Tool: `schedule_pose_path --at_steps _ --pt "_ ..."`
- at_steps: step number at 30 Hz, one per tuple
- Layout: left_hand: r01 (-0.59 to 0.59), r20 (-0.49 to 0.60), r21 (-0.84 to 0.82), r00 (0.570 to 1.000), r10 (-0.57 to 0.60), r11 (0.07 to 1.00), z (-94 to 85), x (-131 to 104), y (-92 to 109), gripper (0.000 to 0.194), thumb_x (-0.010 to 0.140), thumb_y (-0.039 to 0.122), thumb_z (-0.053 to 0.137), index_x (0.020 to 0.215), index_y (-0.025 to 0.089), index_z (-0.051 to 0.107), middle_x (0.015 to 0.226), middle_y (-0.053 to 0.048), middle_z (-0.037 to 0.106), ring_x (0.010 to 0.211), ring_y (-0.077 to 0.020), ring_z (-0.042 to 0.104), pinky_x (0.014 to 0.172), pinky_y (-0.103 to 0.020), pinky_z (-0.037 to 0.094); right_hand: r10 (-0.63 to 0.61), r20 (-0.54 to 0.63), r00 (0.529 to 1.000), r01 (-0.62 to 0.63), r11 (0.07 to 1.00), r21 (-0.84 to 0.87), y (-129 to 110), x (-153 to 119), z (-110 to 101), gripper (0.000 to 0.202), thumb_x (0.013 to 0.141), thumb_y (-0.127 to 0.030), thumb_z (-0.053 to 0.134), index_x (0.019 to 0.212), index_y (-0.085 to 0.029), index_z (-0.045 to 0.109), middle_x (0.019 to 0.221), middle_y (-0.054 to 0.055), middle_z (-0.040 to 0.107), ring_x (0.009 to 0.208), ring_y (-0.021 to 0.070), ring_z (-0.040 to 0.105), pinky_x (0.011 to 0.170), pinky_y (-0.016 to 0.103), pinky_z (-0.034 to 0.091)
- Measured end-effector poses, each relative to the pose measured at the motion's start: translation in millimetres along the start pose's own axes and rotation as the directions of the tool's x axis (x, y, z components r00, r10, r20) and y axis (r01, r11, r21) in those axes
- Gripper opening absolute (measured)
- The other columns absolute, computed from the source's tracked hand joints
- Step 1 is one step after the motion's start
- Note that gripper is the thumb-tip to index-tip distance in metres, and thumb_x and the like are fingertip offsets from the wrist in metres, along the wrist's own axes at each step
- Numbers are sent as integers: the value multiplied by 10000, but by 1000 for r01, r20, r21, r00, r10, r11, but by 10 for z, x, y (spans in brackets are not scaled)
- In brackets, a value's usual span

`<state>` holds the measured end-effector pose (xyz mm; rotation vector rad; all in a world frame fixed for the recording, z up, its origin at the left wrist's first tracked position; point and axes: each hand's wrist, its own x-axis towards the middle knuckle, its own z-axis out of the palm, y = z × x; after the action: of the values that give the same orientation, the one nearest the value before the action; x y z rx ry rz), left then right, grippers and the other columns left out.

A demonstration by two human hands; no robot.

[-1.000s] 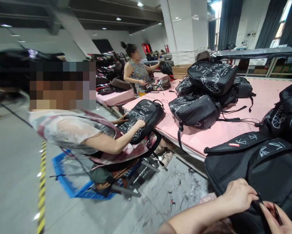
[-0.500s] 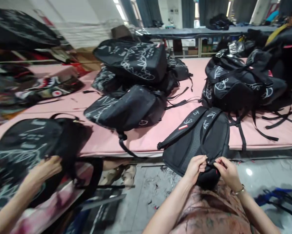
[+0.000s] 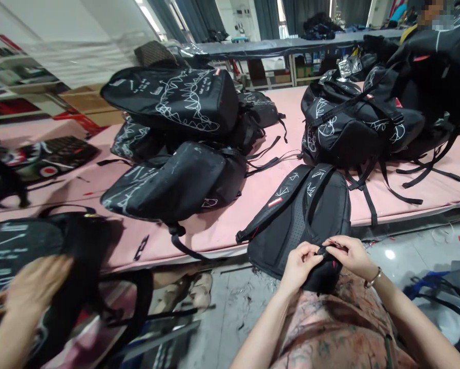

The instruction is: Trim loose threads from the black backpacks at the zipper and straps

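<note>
- Black backpack is lying back panel up, upper part over the surface's near edge, lower end hanging above the wearer's lap; shoulder straps are facing the camera, showing white line drawings and, on one, a small red-and-white tag.
- Left hand: is pinching black material at the backpack's lower end, fingers curled in.
- Right hand: is gripping the same area with closed fingertips, just beside the left; a thin dark item is showing among its fingers, too small to identify. Wrist is wearing a bracelet.
- Patterned clothing is covering the lap, just below the backpack.
- Pink surface is carrying two groups of black bags: a stacked pile on the left, a cluster on the right, straps trailing.
- Far left: a co-worker's hand is lying across another black backpack, blurred; its grip I cannot tell.
- Beyond the left pile, a cardboard box is standing.
- Floor is showing dark scraps below.
</note>
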<state>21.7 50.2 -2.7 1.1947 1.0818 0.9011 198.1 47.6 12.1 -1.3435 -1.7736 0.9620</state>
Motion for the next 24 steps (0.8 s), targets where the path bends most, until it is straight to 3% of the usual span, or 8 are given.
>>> schedule_pose_path --at_steps 3,6,12,17,21,24 --pt "-54 5 83 999 53 995 -26 -6 46 262 667 395 664 729 140 677 640 11 420 612 -111 394 583 -229 304 -56 82 995 57 998 -16 -41 68 -57 196 793 -267 525 922 -187 648 894 52 671 806 184 604 731 276 457" --pt "-72 20 132 997 70 989 -25 -26 75 276 705 414 621 713 145 678 637 5 416 627 -124 399 604 -237 308 -23 149 989 23 1000 7 -72 105 -61 182 780 -261 504 860 -185 648 803 33 653 674 156 575 607 242 441" --pt "-46 66 80 997 41 996 72 -63 45 341 753 445 549 629 132 604 658 0 415 647 -126 403 614 -239 308 40 111 993 -55 989 138 -2 121 66 215 754 -284 489 571 -173 509 560 -24 448 521 101 402 479 206 324" --pt "14 41 -1 999 -14 1000 158 -51 27 330 745 407 572 564 132 543 622 28 357 581 -89 346 556 -220 274 89 115 989 -116 959 259 87 151 122 281 780 -410 460 623 -176 468 544 -36 415 502 99 389 482 213 350" --pt "114 -14 -206 993 -119 972 190 -35 45 267 712 371 626 634 116 603 602 41 365 520 -54 283 495 -208 211 133 34 991 -137 948 289 79 130 111 287 805 -439 477 705 -171 496 603 -16 468 549 117 439 523 229 387" --pt "175 -49 -376 977 -208 910 207 -32 74 261 653 356 682 700 104 632 535 53 365 494 -46 256 478 -206 183 150 -190 970 -109 972 211 70 12 83 242 856 -380 435 948 -171 514 816 38 562 732 160 527 663 267 435"
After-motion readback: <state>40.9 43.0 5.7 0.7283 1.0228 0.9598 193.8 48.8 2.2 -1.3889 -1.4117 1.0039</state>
